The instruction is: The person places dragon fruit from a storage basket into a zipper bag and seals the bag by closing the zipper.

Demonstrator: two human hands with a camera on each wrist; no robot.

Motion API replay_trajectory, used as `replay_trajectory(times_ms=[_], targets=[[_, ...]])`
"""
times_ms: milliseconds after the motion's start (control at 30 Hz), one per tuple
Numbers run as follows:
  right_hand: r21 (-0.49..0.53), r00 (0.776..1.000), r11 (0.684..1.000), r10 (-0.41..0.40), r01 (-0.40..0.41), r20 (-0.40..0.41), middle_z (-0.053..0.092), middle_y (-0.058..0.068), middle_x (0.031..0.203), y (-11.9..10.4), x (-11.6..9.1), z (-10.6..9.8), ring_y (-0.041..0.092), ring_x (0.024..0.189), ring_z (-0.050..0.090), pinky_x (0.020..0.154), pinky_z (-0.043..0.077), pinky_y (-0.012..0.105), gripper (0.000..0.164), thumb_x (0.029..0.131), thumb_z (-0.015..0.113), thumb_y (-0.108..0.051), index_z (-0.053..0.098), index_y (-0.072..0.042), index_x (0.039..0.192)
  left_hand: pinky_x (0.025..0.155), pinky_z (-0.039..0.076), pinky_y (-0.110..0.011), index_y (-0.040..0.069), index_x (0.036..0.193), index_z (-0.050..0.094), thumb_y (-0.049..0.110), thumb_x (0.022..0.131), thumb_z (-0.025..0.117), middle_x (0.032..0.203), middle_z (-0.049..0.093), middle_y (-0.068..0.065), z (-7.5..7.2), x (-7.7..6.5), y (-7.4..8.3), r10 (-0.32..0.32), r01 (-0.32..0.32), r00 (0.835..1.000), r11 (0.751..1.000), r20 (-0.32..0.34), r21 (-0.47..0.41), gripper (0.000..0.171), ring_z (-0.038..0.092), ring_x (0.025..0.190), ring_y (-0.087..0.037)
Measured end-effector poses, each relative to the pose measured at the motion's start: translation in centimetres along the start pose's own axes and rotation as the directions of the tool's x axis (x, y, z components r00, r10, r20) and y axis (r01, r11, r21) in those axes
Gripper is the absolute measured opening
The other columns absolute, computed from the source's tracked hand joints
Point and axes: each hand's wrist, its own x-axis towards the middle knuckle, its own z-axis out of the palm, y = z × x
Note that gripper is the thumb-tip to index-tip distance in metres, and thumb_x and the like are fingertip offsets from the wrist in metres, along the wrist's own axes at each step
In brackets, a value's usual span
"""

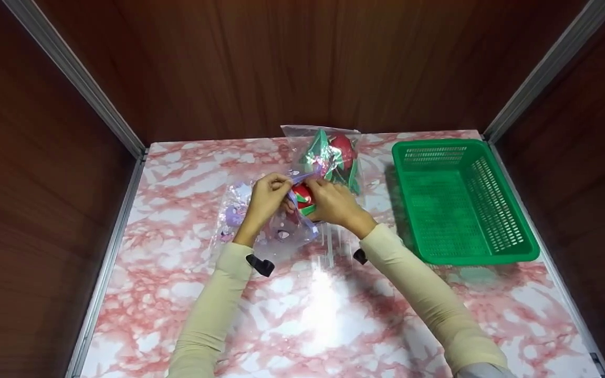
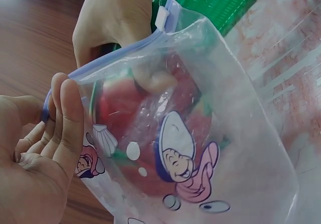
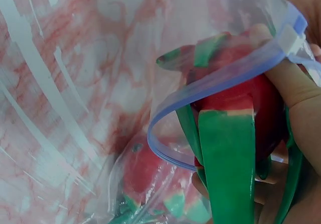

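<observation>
My left hand (image 1: 268,197) pinches the purple rim of a clear slider zip bag (image 2: 246,133) printed with cartoon figures. The bag's mouth is spread, and its white slider (image 2: 162,18) sits near one end of the rim. In my right hand (image 1: 336,203) I grip a red artificial dragon fruit (image 3: 225,101) with long green leaves. The fruit is partly inside the bag: its red top shows through the plastic, while green leaves (image 3: 228,158) stick out past the rim. My right thumb (image 2: 153,81) reaches inside the mouth, seen through the plastic.
Just beyond the hands, another clear bag (image 1: 294,142) holds a red and green dragon fruit (image 1: 342,149). A green plastic basket (image 1: 405,210) stands on the right of the marbled table (image 1: 176,294). Brown wood panels (image 1: 260,68) enclose the back and sides.
</observation>
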Motion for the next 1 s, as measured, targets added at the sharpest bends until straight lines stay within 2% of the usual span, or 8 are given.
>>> replay_trajectory(times_ms=[200, 400, 533, 800, 1000], targets=[[0.036, 0.999, 0.999, -0.002, 0.000, 0.045, 0.075, 0.019, 0.124, -0.5, 0.4, 0.3, 0.039, 0.105, 0.075, 0.085, 0.065, 0.054, 0.086, 0.074, 0.096, -0.034, 0.057, -0.005, 0.145, 0.043, 0.057, -0.025, -0.010, 0.108, 0.067, 0.004, 0.105, 0.062, 0.066, 0.071, -0.002, -0.2, 0.0, 0.0, 0.014, -0.014, 1.000, 1.000, 0.010, 0.017, 0.015, 0.065, 0.045, -0.011], [0.066, 0.998, 0.998, -0.003, -0.001, 0.064, 0.075, 0.018, 0.120, -0.8, 0.5, 0.6, 0.040, 0.100, 0.076, 0.083, 0.063, 0.056, 0.078, 0.076, 0.092, -0.023, 0.057, -0.005, 0.144, 0.042, 0.056, -0.026, -0.009, 0.109, 0.067, 0.004, 0.105, 0.060, 0.065, 0.071, -0.002, -0.3, 0.1, -0.1, 0.019, -0.020, 1.000, 0.999, 0.020, 0.031, 0.015, 0.065, 0.045, -0.011], [0.068, 0.997, 0.998, -0.008, 0.003, 0.078, 0.074, 0.018, 0.121, -0.9, 0.5, 0.8, 0.041, 0.098, 0.075, 0.082, 0.063, 0.056, 0.078, 0.077, 0.092, -0.024, 0.057, -0.005, 0.144, 0.044, 0.058, -0.026, -0.010, 0.109, 0.066, 0.002, 0.104, 0.060, 0.067, 0.072, -0.001, -0.2, 0.1, -0.2, 0.016, -0.016, 1.000, 1.000, 0.015, 0.019, 0.014, 0.064, 0.045, -0.010], [0.049, 0.990, 0.999, -0.023, 0.016, 0.137, 0.071, 0.015, 0.129, -0.9, 0.7, 1.1, 0.039, 0.109, 0.073, 0.087, 0.063, 0.056, 0.078, 0.079, 0.086, -0.020, 0.054, -0.007, 0.148, 0.045, 0.058, -0.025, -0.014, 0.112, 0.065, 0.000, 0.105, 0.060, 0.068, 0.071, -0.002, 0.0, 0.0, -0.2, -0.002, 0.002, 1.000, 1.000, 0.016, -0.007, 0.017, 0.065, 0.046, -0.010], [0.046, 0.987, 0.999, -0.023, 0.016, 0.159, 0.067, 0.017, 0.142, -1.1, 0.6, 1.3, 0.040, 0.122, 0.069, 0.093, 0.062, 0.058, 0.088, 0.079, 0.090, -0.025, 0.050, -0.006, 0.155, 0.046, 0.059, -0.025, -0.014, 0.113, 0.065, 0.000, 0.105, 0.060, 0.069, 0.072, -0.002, 0.1, -0.1, -0.3, -0.002, 0.002, 1.000, 1.000, 0.025, -0.008, 0.017, 0.065, 0.047, -0.010]])
